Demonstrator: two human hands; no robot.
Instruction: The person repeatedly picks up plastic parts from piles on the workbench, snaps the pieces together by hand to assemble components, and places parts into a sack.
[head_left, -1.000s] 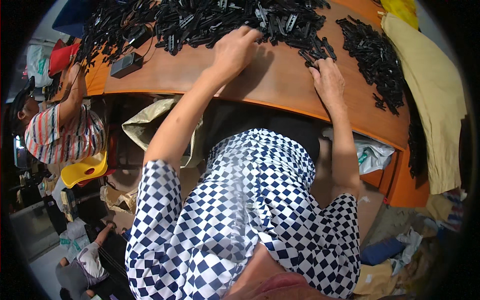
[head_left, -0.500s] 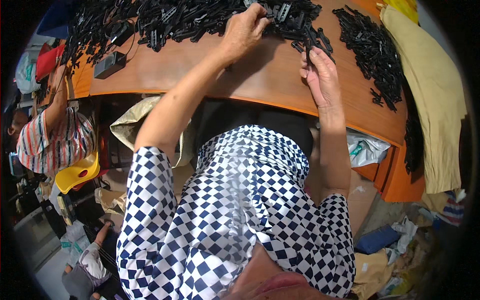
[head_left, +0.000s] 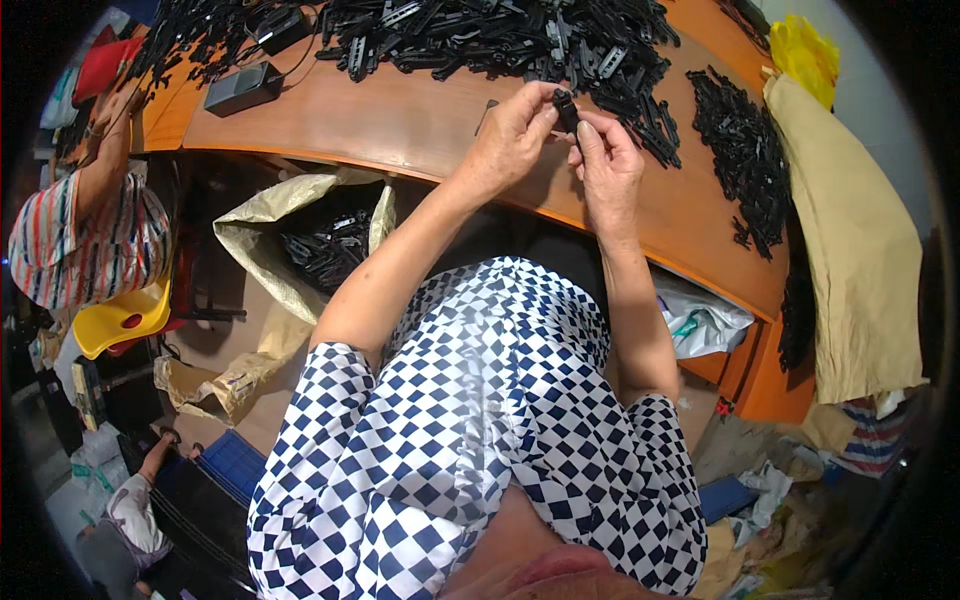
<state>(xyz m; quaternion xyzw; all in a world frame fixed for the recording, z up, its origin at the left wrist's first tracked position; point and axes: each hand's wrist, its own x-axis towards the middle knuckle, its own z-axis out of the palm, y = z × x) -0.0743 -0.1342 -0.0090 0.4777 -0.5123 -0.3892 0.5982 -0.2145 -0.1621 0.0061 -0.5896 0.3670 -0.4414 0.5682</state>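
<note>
A small, slim black plastic part point(head_left: 566, 112) is held between my two hands, above the table's near edge. My left hand point(head_left: 512, 138) pinches it from the left with thumb and forefinger. From the right, my right hand point(head_left: 609, 168) grips its lower end with closed fingers. Just beyond the hands lies a wide heap of similar black parts point(head_left: 470, 45), some with grey metal pieces among them. Fingers cover much of the held part, so its exact kind cannot be made out.
A second pile of black parts point(head_left: 740, 150) lies on the right of the wooden table point(head_left: 400, 130). At left sits a dark box with a cable point(head_left: 243, 90). Below the table edge stands an open woven sack point(head_left: 240, 235) holding black pieces. A person in stripes point(head_left: 90, 235) works at left.
My left hand has come back from the heap toward me. My right hand has moved slightly left and nearer, and both hands now meet at the black part. The view has shifted too.
</note>
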